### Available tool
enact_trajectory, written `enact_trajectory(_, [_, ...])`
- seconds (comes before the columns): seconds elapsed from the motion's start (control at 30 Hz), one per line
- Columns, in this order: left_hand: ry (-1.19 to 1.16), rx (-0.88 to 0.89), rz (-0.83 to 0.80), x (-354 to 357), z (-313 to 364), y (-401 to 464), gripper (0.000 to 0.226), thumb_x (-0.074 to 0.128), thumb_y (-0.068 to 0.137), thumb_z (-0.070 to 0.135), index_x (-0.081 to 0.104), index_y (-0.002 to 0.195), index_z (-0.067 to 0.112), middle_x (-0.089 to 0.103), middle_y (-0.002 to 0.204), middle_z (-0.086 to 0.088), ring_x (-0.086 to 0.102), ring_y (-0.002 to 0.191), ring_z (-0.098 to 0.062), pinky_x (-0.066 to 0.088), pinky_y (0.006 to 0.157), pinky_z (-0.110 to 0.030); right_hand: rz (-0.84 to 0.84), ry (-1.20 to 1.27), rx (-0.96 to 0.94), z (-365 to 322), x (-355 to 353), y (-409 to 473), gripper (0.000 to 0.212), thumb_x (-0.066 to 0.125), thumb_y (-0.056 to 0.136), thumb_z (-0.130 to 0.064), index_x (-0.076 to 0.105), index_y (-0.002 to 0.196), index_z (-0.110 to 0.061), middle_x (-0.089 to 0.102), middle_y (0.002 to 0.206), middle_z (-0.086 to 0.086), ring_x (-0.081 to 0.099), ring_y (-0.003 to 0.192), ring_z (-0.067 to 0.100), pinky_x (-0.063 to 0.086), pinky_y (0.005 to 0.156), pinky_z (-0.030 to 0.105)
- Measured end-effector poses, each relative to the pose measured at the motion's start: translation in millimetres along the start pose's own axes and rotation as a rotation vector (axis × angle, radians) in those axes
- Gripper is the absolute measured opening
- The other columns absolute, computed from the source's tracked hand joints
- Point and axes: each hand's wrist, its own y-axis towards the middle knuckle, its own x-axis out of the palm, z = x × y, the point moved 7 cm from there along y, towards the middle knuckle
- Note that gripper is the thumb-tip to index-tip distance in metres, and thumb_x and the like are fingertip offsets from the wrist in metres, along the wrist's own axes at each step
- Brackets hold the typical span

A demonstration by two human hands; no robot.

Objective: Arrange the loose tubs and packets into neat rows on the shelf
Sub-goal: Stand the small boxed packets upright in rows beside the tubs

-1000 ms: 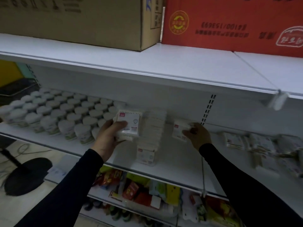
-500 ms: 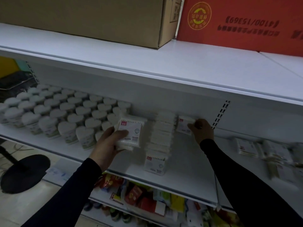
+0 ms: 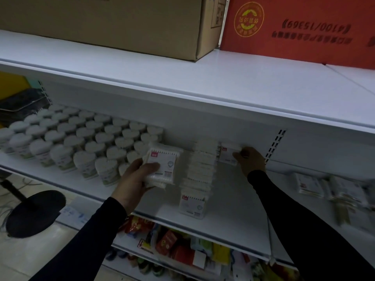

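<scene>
White metal shelf (image 3: 233, 216) carries rows of white heart-lidded plastic tubs (image 3: 81, 138) at left. Left hand (image 3: 135, 179) grips a stack of white packets (image 3: 162, 165) above it; right hand (image 3: 250, 161) pinches 1 white packet (image 3: 228, 154) at the back.

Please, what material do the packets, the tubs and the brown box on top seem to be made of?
Packets: probably thin clear plastic film over white contents with a printed paper card; the edges look soft and crinkled.
Tubs: likely rigid, clear plastic with matte white lids; the printed labels are too blurred to read.
Brown box: corrugated cardboard, matte, with folded edges.
</scene>
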Motion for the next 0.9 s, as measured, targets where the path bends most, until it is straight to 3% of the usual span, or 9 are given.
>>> enact_trajectory(0.17, [0.023,0.018,-0.014,6.2,1.3,-0.8,0.055,0.075,0.064,0.026,0.063,0.114,0.006,0.072,0.107,-0.014,0.07,0.092,-0.025,0.057,0.068,-0.03,-0.003,-0.013,0.015,3.1,-0.5,2.3,0.042,0.068,0.088,-0.028,0.06,0.12,-0.001,0.062,0.12,0.018,0.057,0.111,0.03,0.032,0.079,0.021])
enact_trajectory(0.3, [0.009,0.03,-0.025,12.3,5.5,-2.6,0.042,0.068,0.07,0.023,0.063,0.109,0.009,0.073,0.101,-0.01,0.071,0.086,-0.021,0.056,0.064,-0.03,0.03,0.01,0.013,1.3,-7.8,-3.0,0.043,0.071,0.086,-0.03,0.06,0.118,-0.003,0.063,0.118,0.015,0.059,0.106,0.028,0.036,0.081,0.023])
enact_trajectory(0.4, [0.03,0.034,-0.041,21.3,9.3,-5.0,0.049,0.068,0.071,0.024,0.061,0.117,0.008,0.072,0.105,-0.012,0.07,0.089,-0.024,0.057,0.067,-0.035,0.247,0.043,-0.087,-16.1,-31.5,-23.8,0.031,0.066,0.089,-0.031,0.064,0.105,-0.005,0.065,0.103,0.016,0.059,0.088,0.022,0.033,0.073,0.019])
enact_trajectory(0.47, [0.035,0.035,-0.058,30.5,11.2,-6.1,0.051,0.069,0.071,0.024,0.061,0.118,0.009,0.072,0.105,-0.011,0.071,0.089,-0.024,0.058,0.068,-0.037,0.282,0.108,-0.153,-33.7,-38.5,-45.6,0.025,0.062,0.092,-0.034,0.062,0.091,-0.009,0.064,0.087,0.01,0.057,0.079,0.022,0.032,0.064,0.019])
enact_trajectory(0.53, [0.039,0.033,-0.083,42.8,12.1,-8.6,0.047,0.075,0.074,0.019,0.061,0.117,0.011,0.072,0.103,-0.01,0.071,0.088,-0.023,0.059,0.07,-0.04,0.173,0.17,-0.186,-51.8,-32.7,-66.7,0.031,0.059,0.092,-0.04,0.06,0.08,-0.011,0.062,0.076,0.004,0.056,0.071,0.018,0.034,0.056,0.013])
enact_trajectory(0.6, [0.033,0.031,-0.111,54.3,12.3,-11.6,0.041,0.072,0.078,0.018,0.061,0.118,0.011,0.072,0.105,-0.01,0.071,0.092,-0.025,0.06,0.077,-0.043,0.014,0.206,-0.214,-68.8,-20.1,-85.7,0.04,0.056,0.091,-0.048,0.062,0.077,-0.011,0.065,0.074,0.003,0.061,0.069,0.015,0.043,0.062,0.012])
enact_trajectory(0.7, [0.059,0.046,-0.145,66.4,12.1,-13.7,0.047,0.076,0.079,0.02,0.06,0.123,0.012,0.071,0.112,-0.01,0.069,0.101,-0.029,0.056,0.087,-0.05,-0.191,0.389,-0.164,-87.7,-7.4,-110.6,0.048,0.054,0.089,-0.054,0.066,0.082,-0.009,0.068,0.075,0.004,0.065,0.067,0.012,0.054,0.07,0.03])
enact_trajectory(0.8, [0.097,0.081,-0.172,78.6,15.1,-16.6,0.054,0.08,0.073,0.023,0.06,0.123,0.012,0.071,0.114,-0.011,0.068,0.103,-0.031,0.053,0.09,-0.056,-0.376,0.475,-0.124,-101.0,4.0,-127.7,0.046,0.058,0.083,-0.057,0.065,0.078,-0.011,0.067,0.075,0.003,0.065,0.069,0.017,0.058,0.072,0.034])
enact_trajectory(0.9, [0.124,0.118,-0.19,90.4,19.1,-21.3,0.049,0.083,0.072,0.018,0.062,0.115,0.012,0.072,0.109,-0.011,0.069,0.101,-0.031,0.056,0.087,-0.05,-0.396,0.426,-0.164,-105.6,4.5,-130.8,0.071,0.07,0.069,-0.066,0.06,0.076,0.004,0.065,0.075,0.019,0.064,0.072,0.025,0.057,0.077,0.05])
